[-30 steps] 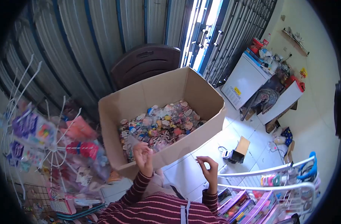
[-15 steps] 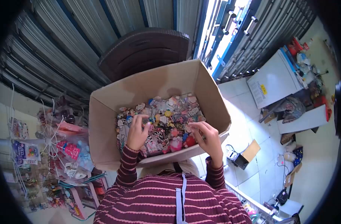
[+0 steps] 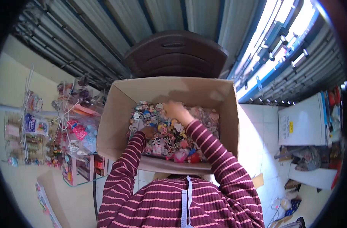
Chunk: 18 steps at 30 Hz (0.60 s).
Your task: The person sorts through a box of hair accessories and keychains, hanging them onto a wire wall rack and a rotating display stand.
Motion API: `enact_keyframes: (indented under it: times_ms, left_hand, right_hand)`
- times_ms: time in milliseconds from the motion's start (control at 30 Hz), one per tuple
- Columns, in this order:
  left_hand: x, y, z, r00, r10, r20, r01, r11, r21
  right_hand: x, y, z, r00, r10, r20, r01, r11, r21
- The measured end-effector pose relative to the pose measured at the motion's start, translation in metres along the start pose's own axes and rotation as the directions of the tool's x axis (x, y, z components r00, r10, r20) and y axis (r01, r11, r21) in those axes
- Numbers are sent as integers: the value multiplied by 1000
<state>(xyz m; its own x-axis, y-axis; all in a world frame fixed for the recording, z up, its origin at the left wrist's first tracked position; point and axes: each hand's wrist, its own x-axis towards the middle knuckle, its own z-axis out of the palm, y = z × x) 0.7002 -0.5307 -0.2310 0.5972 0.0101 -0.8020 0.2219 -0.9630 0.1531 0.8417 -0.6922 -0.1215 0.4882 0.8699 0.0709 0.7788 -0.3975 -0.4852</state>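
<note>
Head view, with the clock face centred on the pile: the cardboard box [image 3: 105,131] stands with its top open in front of the person, and the pile of small trinkets [image 3: 166,143] covers the floor that shows within its walls; the left hand [image 3: 148,132] is at nine o'clock, low among the trinkets beneath its striped cuff; its fingers are shaded and partly hidden, so I cannot tell whether they are spread, narrowed or gripping anything; the right hand [image 3: 175,111] is at twelve o'clock, over the far part of the pile, and is too blurred to show how wide its fingers are, whether they hold something or whether they touch.

A pink trinket [image 3: 180,156] lies at six o'clock and a red trinket [image 3: 195,157] just beside it at five, both near the box's near wall; a dark chair back [image 3: 177,49] rises beyond the far wall at twelve; hanging packets [image 3: 79,133] are outside the box at nine.

For good handling among pieces this small and crowded, I judge that relaxed fingers and shallow, sideways strokes would serve better than deep pushing; loops or wrappers could snag, so any piece is best freed gently before lifting; the forearms should clear the box rim.
</note>
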Motion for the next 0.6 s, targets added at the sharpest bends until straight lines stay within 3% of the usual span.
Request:
enact_keyframes:
  times_ms: [33, 100, 133, 200, 267, 333, 400, 467, 533, 567, 600]
  left_hand:
    - [-1, -8, 11, 1000, -26, -8, 25, 999, -21]
    - [-8, -21, 33, 984, -33, 173, 105, 899, -424]
    - [-12, -21, 39, 983, -54, 177, 128, 888, -443]
    - [-11, -12, 44, 993, -69, 98, 103, 905, -414]
    - [-8, -3, 40, 983, -118, 142, 167, 897, -410]
    - [-6, 5, 34, 990, -94, 104, 120, 952, -283]
    - [-11, 8, 28, 994, -67, 87, 89, 955, -281]
    - [-16, 12, 17, 997, -38, 61, 53, 958, -281]
    - [-30, 15, -2, 998, 10, 64, 6, 969, -246]
    - [-42, 15, -14, 998, 37, -48, -52, 933, -356]
    - [-48, 10, -17, 998, 26, -53, -43, 929, -367]
  right_hand:
    - [-1, 11, 39, 994, 11, 112, -17, 998, 54]
    - [-17, 15, 74, 934, -1, 358, -36, 995, 97]
    - [-26, 12, 80, 878, -14, 478, -32, 996, 87]
    - [-39, 18, 127, 823, 32, 568, -139, 979, 146]
    - [-57, 16, 140, 822, 33, 569, -129, 983, 128]
    - [-63, 12, 141, 819, 37, 572, -124, 986, 113]
    - [-66, 6, 136, 774, 80, 629, -193, 975, 113]
    - [-68, 3, 153, 787, 82, 612, -178, 979, 99]
    - [-67, -1, 159, 873, 112, 475, -201, 970, 140]
    - [-68, -2, 157, 901, 74, 427, -144, 981, 133]
    - [-65, -7, 140, 900, 60, 432, -130, 982, 134]
